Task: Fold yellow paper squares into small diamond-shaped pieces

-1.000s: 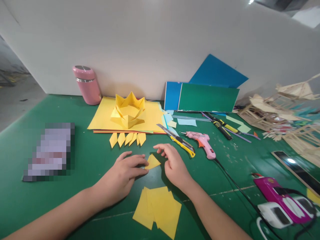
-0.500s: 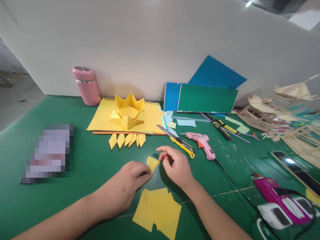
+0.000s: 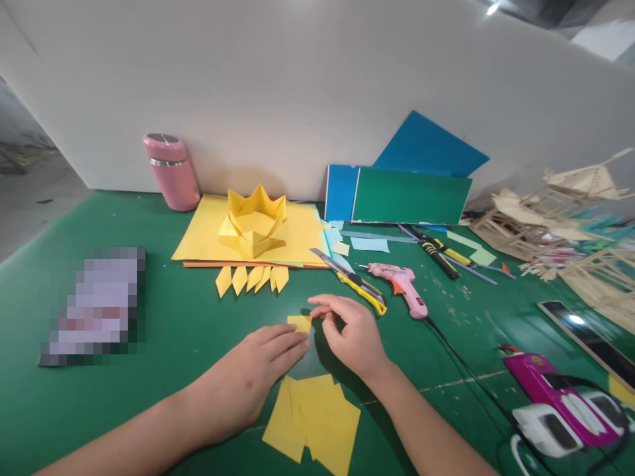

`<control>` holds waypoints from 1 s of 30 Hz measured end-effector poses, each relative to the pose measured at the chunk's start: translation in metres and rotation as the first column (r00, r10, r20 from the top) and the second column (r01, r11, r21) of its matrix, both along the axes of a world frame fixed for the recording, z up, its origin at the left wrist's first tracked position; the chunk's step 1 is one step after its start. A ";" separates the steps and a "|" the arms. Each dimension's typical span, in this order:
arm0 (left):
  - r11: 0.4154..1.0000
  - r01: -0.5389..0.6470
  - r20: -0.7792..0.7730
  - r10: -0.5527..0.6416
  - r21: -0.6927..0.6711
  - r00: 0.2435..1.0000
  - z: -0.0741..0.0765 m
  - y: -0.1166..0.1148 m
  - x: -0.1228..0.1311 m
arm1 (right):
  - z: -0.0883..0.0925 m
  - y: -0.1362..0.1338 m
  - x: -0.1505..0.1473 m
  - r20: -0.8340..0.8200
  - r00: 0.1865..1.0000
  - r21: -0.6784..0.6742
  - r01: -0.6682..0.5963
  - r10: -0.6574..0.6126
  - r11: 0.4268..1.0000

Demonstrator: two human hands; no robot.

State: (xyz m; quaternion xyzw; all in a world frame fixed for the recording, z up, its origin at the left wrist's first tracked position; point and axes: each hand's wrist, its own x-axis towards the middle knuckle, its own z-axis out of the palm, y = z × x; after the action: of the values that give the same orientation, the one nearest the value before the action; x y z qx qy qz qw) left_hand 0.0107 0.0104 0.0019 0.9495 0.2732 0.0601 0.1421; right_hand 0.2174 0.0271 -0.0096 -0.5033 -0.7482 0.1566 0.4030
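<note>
A small folded piece of yellow paper (image 3: 299, 322) is between my hands, above the table's front half. My left hand (image 3: 262, 360) lies over its lower edge, fingers pressed together, holding it down. Curled in from the right, my right hand (image 3: 352, 334) has its fingertips at the paper's right corner; the exact grip is partly hidden. Several square yellow sheets (image 3: 322, 416) lie overlapping in front of my wrists. Beyond my hands, several folded yellow diamond-shaped pieces (image 3: 240, 280) are lined up beneath a pointed yellow paper ring (image 3: 254, 228).
The ring stands on a stack of yellow paper (image 3: 198, 231) near a pink flask (image 3: 171, 172). A utility knife (image 3: 354, 281) and pink glue gun (image 3: 401, 284) lie right of centre, the gun's cord (image 3: 461, 370) running past my right arm. Stick models (image 3: 526, 221) stand far right.
The yellow paper piece has gone from a pointed shape to a smaller, squarer outline. My left fingers have flattened and moved slightly right over it; my right fingertips have shifted slightly left.
</note>
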 end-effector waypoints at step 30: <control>1.000 -0.025 0.071 0.024 0.014 0.997 -0.006 -0.002 0.002 | -0.001 -0.003 -0.005 -0.168 0.981 -0.224 -0.134 0.097 0.965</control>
State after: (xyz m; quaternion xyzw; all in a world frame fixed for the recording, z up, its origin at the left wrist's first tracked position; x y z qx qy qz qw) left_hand 0.0123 0.0083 -0.0044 0.9444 0.2791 0.0972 0.1441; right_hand 0.2123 0.0245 -0.0107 -0.4890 -0.7189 0.3058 0.3879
